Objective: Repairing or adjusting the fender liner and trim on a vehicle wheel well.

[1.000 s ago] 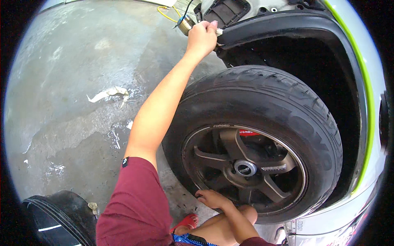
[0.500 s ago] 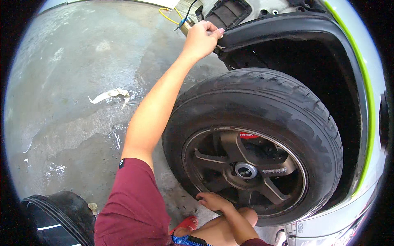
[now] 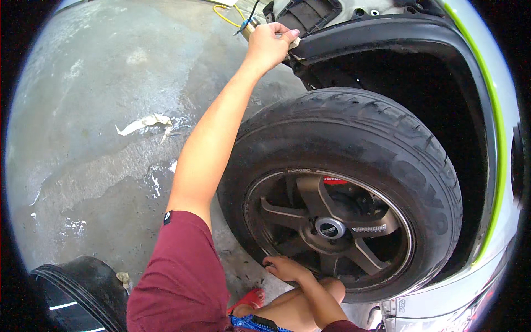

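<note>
My left hand [image 3: 271, 45] reaches up to the front end of the black wheel-arch edge [image 3: 381, 32]. Thumb and fingers pinch a small pale strip of masking tape [image 3: 295, 43] at that edge. Below, my right hand [image 3: 287, 269] hangs by the lower rim of the wheel, with its forearm over my bent knee. Its fingers are loosely curled with a gap between them, and nothing shows in them. The black tire [image 3: 310, 138] and its bronze spoked wheel [image 3: 310, 221] fill the middle of the view, turned slightly outward from the arch.
A crumpled pale strip [image 3: 145, 124] lies on the wet concrete floor [image 3: 105, 182] to the left. A black round tub [image 3: 83, 288] stands at lower left. Yellow and black cables [image 3: 229, 17] hang beyond my left hand. Car bodywork with a lime-green stripe [image 3: 494, 127] curves along the right.
My left hand has shifted slightly up and to the left, and more of the pale strip shows at its fingertips. My right hand has barely moved.
</note>
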### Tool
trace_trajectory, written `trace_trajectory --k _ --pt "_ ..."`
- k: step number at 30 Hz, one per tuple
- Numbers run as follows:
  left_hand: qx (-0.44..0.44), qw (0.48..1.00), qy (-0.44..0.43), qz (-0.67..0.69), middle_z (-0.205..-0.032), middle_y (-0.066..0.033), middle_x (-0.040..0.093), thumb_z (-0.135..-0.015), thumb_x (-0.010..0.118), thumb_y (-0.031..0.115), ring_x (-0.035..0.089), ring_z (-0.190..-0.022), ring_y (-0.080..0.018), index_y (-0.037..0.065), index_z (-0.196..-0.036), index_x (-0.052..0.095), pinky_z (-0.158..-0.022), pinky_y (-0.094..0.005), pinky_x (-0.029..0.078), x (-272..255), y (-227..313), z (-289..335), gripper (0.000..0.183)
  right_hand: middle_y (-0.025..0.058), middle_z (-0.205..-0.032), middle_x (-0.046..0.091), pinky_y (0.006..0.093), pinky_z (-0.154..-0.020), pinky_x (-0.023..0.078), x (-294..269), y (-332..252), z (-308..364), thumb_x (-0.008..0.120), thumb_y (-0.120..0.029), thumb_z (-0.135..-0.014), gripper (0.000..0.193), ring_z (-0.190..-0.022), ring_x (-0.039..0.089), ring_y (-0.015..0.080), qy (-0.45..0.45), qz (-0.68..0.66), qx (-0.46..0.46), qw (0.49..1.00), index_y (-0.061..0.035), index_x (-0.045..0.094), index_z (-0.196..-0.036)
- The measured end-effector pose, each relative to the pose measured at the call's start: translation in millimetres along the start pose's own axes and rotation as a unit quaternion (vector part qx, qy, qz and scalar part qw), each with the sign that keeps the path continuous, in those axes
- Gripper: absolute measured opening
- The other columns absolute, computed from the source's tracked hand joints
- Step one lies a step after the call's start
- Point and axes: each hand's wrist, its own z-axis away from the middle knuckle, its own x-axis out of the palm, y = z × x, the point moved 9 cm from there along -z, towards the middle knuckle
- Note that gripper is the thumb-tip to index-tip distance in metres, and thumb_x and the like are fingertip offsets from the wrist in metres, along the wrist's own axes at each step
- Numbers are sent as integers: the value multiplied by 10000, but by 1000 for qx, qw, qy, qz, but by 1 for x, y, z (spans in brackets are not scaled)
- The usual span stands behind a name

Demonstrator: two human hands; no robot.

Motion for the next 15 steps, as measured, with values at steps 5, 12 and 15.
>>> trace_trajectory --k 5,12,15 --pt "-41 999 20 15 -775 -146 722 -862 735 334 689 -720 -227 1 -890 736 -692 -364 521 0 -25 -3 335 209 -1105 673 460 -894 502 -4 -7 2 605 -192 -920 286 -1053 640 380 18 15 -9 1000 -63 609 -1175" --pt "-129 986 23 102 -767 -66 705 -904 659 498 628 -666 -158 21 -969 755 -640 -351 509 -17 -33 -5 491 200 -1125 673 455 -922 494 -12 -21 10 598 -202 -926 296 -1082 632 376 6 19 -10 1000 -58 608 -1185" --pt "-136 981 -13 136 -833 -38 711 -871 674 586 620 -710 -127 -1 -967 749 -664 -312 494 -26 -14 1 599 196 -1157 664 458 -936 484 -10 -14 14 598 -201 -928 306 -1100 620 378 6 24 11 1000 -59 603 -1199"
